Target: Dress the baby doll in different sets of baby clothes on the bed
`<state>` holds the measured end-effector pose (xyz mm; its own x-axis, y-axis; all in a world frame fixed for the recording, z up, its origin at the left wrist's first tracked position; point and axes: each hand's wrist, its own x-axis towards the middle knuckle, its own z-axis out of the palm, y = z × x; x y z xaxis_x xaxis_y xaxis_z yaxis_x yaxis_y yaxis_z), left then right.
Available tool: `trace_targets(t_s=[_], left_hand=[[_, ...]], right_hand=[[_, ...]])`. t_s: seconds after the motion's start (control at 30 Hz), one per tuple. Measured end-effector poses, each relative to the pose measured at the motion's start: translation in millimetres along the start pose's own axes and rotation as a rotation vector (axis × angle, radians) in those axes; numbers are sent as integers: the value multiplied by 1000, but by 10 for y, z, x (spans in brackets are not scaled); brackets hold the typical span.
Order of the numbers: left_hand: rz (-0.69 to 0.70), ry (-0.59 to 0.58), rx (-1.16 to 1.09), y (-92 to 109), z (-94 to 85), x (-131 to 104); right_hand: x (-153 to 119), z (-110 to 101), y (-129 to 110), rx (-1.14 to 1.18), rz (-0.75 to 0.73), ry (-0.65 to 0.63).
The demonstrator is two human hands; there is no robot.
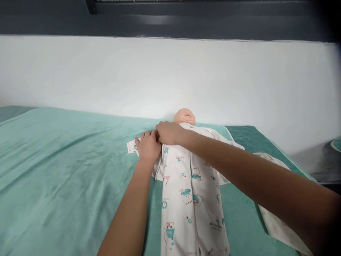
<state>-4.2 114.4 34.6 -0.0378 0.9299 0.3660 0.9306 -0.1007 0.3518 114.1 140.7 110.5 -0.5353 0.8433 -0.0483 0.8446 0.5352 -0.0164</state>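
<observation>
A baby doll lies on its back, its bald head (184, 116) at the far end near the wall. White baby clothes with teal and red bear prints (183, 185) cover its body and stretch towards me. My left hand (149, 145), palm down with fingers curled, grips the sleeve (131, 146) on the left side. Touching it, my right hand (169, 132) reaches across the doll's chest, its bent fingers on the cloth by the left shoulder. The fingertips of both hands are partly hidden. My right forearm covers part of the chest.
A teal blanket (66, 170) with some creases lies under the doll. Another pale garment (279, 217) rests at the right, partly behind my right arm. A darker quilted cover (245, 137) shows beyond it. The white wall (119, 74) borders the far edge.
</observation>
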Motion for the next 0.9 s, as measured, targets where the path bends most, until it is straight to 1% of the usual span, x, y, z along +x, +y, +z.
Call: trace_targets(t_s=[0.07,0.17,0.3,0.4,0.47,0.57,0.73,0.83,0.9], left_hand=[[2,-18,14,-4,5,0],[-2,-10,16,-21,30,-4],[-10,13,-1,-68,45,-9],[-34,26,-9,-107,34,-9],[-46,34,-14,-122,29,-7],[-54,40,-18,-126,39,-1],[-43,35,7,-113,63,7],[-43,44,3,-98,40,2],[-48,62,-15,-90,10,-2]], right_hand=[[152,4,-55,-24,24,-78],[228,26,-29,-15,33,-136],[135,12,60,-15,17,-173],[52,-31,110,-11,44,-203],[42,-46,126,-17,57,-211],[106,-33,122,-30,32,-199],[230,-19,118,24,-15,-247],[222,-35,180,40,-25,-232],[190,-47,266,66,-31,-204]])
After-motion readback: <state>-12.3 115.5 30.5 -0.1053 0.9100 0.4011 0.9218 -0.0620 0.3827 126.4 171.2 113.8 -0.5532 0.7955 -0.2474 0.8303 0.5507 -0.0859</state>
